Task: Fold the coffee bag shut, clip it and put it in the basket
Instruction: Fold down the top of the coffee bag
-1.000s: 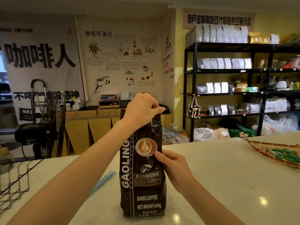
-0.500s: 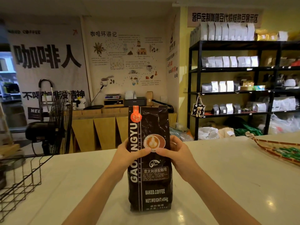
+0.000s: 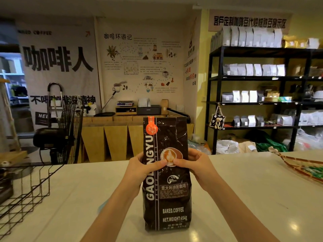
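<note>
The coffee bag (image 3: 167,173) stands upright on the bench (image 3: 244,198), top unfolded, printed "GAOLINGYU", "BAKED.COFFEE" and "NET.WEIGHT:454g". The left hand (image 3: 141,169) and right hand (image 3: 195,166) grasp its sides at mid-height, thumbs on the cup picture. A wire basket (image 3: 22,193) sits at the bench's left edge, well apart; a tray (image 3: 304,165) lies far right.

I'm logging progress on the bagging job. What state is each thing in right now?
coffee bag: upright on the counter, top unfolded, no clip on it
left hand: gripping the bag's left side
right hand: gripping the bag's right side
wire basket: at the counter's left; no bag inside
</note>
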